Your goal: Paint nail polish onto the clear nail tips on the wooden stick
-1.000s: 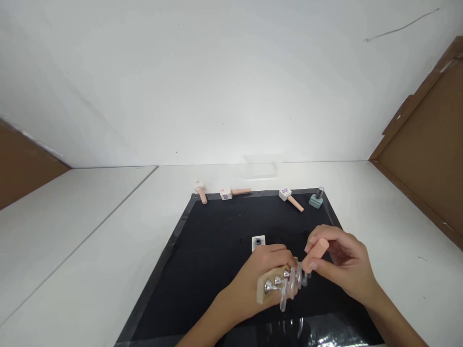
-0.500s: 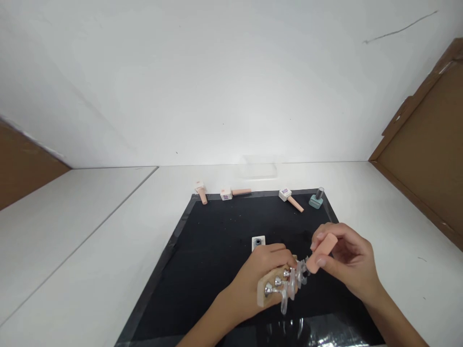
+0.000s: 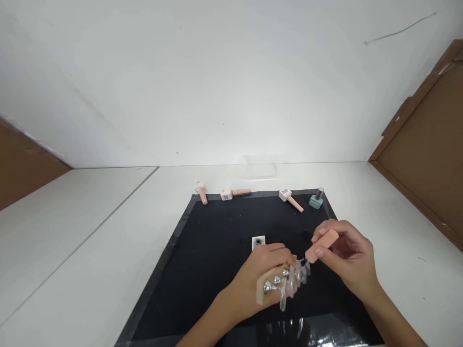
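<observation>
My left hand (image 3: 265, 270) is wrapped round a wooden nail tip stand (image 3: 261, 290), tilted over the black mat. Several clear false nails (image 3: 291, 282) stick out from it on metal posts, facing right. My right hand (image 3: 349, 255) pinches the peach cap of a nail polish brush (image 3: 322, 245) between thumb and fingers. The brush end points down and left at the false nails farthest from me; whether the bristles touch one I cannot tell. Beyond my left hand stands an uncapped white nail polish bottle (image 3: 258, 240) with a dark round mouth, its near part hidden by the hand.
Along the mat's (image 3: 202, 241) far edge lie several white bottles with peach caps, one of them a white bottle (image 3: 226, 194). A teal bottle with a grey cap (image 3: 316, 199) is at the right corner. Behind lies a clear plastic tray (image 3: 258, 171). Cardboard (image 3: 419, 140) stands at the right.
My right hand has tipped the brush cap flatter and raised it slightly. The stand in my left hand has shifted only a little.
</observation>
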{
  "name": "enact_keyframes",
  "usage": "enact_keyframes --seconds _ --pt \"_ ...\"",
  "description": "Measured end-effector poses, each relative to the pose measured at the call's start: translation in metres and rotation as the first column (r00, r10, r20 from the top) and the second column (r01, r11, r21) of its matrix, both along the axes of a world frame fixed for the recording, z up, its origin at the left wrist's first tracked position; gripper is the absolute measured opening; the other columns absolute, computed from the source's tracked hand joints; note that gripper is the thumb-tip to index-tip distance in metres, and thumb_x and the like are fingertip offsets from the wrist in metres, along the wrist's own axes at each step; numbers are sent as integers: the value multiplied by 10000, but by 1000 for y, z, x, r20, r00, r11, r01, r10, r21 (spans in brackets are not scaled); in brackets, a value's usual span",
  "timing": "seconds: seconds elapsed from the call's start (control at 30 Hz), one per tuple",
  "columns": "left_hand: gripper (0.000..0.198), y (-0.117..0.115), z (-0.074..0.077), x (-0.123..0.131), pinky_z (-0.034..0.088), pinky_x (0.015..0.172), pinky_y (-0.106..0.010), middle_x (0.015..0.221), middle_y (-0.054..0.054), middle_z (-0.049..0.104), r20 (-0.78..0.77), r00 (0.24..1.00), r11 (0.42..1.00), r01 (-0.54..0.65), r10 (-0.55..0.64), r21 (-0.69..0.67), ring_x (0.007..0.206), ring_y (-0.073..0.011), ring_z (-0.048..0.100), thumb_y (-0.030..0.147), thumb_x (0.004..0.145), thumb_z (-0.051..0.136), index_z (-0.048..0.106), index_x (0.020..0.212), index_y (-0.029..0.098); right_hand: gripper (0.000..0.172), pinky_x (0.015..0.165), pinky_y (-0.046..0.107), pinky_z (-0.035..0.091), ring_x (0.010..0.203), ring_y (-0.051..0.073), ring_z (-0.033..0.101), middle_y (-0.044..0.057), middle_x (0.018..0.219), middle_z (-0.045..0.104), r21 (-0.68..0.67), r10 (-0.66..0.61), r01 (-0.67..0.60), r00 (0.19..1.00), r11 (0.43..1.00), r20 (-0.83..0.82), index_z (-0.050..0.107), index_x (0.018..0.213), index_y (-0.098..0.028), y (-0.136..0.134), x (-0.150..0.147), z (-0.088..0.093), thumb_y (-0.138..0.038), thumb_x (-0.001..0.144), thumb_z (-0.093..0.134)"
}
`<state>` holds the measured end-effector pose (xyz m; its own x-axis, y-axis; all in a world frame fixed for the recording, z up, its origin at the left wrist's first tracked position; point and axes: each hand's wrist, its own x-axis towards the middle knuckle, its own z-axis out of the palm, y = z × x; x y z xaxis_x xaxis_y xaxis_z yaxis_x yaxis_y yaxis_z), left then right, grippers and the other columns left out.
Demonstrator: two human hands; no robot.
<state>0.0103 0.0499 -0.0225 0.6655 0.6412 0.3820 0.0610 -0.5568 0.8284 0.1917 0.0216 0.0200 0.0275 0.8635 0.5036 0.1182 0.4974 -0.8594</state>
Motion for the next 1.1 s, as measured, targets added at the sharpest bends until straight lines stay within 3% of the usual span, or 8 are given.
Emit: enact_keyframes --seconds 0.17,0.33,0.47,0.57,0.67,0.8,0.97,1.1 --pt "146 1 2 1 353 534 -158 629 41 529 17 1000 1000 -4 4 -13 543 -64 477 93 663 664 538 688 162 125 553 242 521 541 131 582 -49 552 606 -50 185 -183 982 982 33 647 829 -253 0 -1 3 -171 763 715" --pt "148 0 11 4 366 529 -164 594 38 528 15 999 997 -35 36 -68 514 -59 458 39 644 622 532 614 153 124 550 231 524 600 139 609 -27 620 639 -46 21 -21 1000 999 0 665 807 -249 1 -3 -1 -193 734 748" --pt "156 -3 15 6 394 533 -176 568 38 519 30 996 970 -74 83 -231 504 -61 453 20 594 604 527 555 149 127 566 252 550 653 153 630 6 742 661 -102 -83 66 980 993 -181 685 812 -251 1 2 -3 -299 725 764" --pt "149 -5 12 8 375 474 -162 549 41 505 38 995 887 -63 90 -458 485 -56 439 55 579 613 509 527 148 166 601 268 565 664 153 623 0 730 627 -185 -28 -44 928 982 -372 694 814 -260 3 7 0 -370 713 765" --pt "128 -7 7 10 337 396 -147 513 51 494 121 991 738 41 55 -674 418 -41 414 122 585 625 505 552 149 190 519 236 539 574 132 564 3 684 599 -273 18 -165 883 948 -469 696 804 -241 4 9 4 -392 708 761" --pt "227 -7 -1 13 306 333 -136 427 70 474 240 970 582 178 30 -794 334 -32 390 253 614 686 484 577 156 156 393 202 455 451 92 469 21 762 662 -326 88 -286 858 901 -507 670 858 -247 2 10 7 -355 758 724" --pt "365 -6 -4 17 294 310 -126 429 63 485 287 957 528 223 42 -820 327 -28 407 394 583 749 480 571 148 122 431 229 475 456 101 495 15 789 681 -294 184 -378 833 878 -522 638 923 -276 -2 10 8 -325 815 667" --pt "365 -3 -4 18 292 299 -124 436 53 502 272 962 510 221 26 -831 318 -29 417 368 537 762 475 546 143 158 471 207 478 486 87 494 7 783 670 -246 245 -413 825 877 -510 643 974 -275 -5 8 4 -312 823 671"
